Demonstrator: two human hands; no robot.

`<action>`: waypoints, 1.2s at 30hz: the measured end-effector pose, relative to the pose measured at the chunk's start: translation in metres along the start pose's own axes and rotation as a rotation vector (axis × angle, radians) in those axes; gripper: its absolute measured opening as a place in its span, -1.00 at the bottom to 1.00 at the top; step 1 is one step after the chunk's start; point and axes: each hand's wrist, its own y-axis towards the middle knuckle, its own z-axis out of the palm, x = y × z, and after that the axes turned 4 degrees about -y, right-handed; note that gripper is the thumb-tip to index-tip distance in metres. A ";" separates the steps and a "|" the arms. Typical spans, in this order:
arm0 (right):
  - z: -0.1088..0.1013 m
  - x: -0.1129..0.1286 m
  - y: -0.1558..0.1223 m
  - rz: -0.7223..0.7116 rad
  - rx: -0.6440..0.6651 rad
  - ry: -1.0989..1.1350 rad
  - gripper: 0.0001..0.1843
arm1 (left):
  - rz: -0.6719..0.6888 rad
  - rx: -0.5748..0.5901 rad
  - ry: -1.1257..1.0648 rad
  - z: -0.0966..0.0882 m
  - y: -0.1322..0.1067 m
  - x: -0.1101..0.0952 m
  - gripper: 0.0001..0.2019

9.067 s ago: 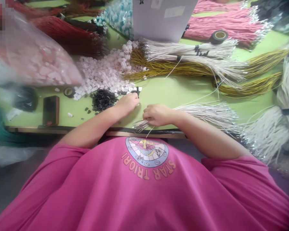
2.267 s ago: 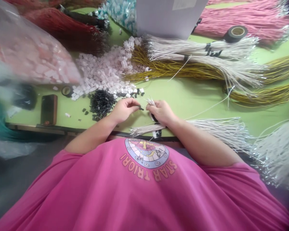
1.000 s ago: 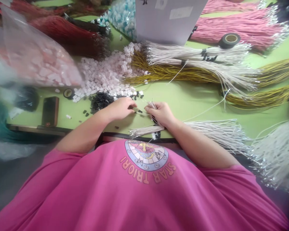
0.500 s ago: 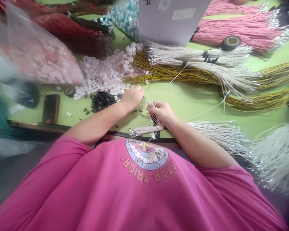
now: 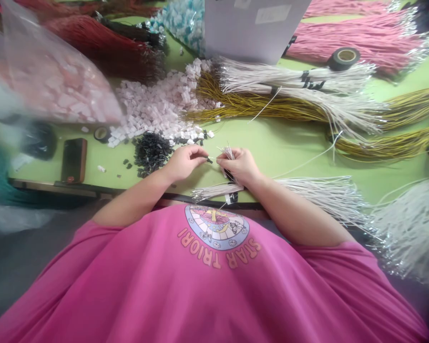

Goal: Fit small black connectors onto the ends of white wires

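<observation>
My left hand is closed in a pinch on a small black connector just above the green table. My right hand is closed around a few white wires whose metal tips stick up beside the connector. The two hands almost touch. A bundle of white wires lies under my right forearm, along the table's near edge. A heap of small black connectors sits just left of my left hand, below a larger heap of pale pink connectors.
Bundles of yellow wires, white wires, pink wires and red wires cover the far table. A tape roll, a white box, a bag of pink parts and a dark phone lie around.
My left hand reached out to the connector heaps half a second ago and has come back to my right hand, now pinching a black connector. My right hand stayed in place.
</observation>
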 end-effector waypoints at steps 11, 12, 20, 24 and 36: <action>0.001 0.003 0.000 0.001 -0.035 -0.044 -0.92 | -0.038 0.018 -0.056 0.001 0.000 -0.001 -0.89; 0.001 0.003 0.000 -0.003 -0.037 -0.056 -0.92 | -0.038 0.015 -0.047 0.001 0.000 -0.001 -0.89; 0.003 0.005 -0.003 -0.022 0.002 -0.105 -0.93 | 0.123 -0.005 0.156 0.004 0.004 0.005 -0.95; 0.002 0.006 -0.003 -0.022 0.004 -0.106 -0.92 | 0.188 0.026 0.181 0.005 0.004 0.007 -0.95; 0.005 0.007 -0.003 -0.004 0.014 -0.163 -0.89 | 0.124 0.047 0.223 0.011 0.005 0.001 -0.92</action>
